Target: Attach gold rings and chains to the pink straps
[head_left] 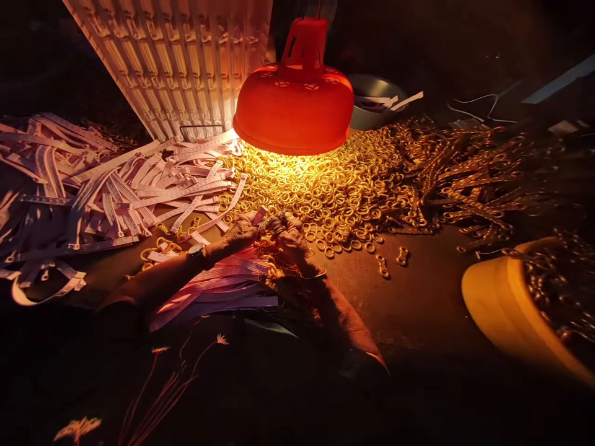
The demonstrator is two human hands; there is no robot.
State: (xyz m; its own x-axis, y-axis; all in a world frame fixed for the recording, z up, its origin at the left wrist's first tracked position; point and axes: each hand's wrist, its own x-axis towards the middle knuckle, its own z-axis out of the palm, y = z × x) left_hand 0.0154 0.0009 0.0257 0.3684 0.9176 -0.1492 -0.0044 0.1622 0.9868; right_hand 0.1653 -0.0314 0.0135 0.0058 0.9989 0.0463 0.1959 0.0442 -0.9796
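My left hand [239,232] is closed in a pinch on the end of a white paper strip [258,215], with a watch on its wrist. Close beside it, my right hand [292,238] has its fingers curled over small gold rings; a bangle sits on that wrist. Both hands meet just in front of a wide heap of gold rings [339,186] lit by a low lamp. A sheaf of white strips [223,285] lies under my forearms.
An orange lamp shade [297,99] hangs low over the heap. Loose white strips [93,186] cover the left side. A ribbed white panel [176,62] leans behind. An orange tub [525,303] of chains stands at right, a metal bowl [376,99] at back.
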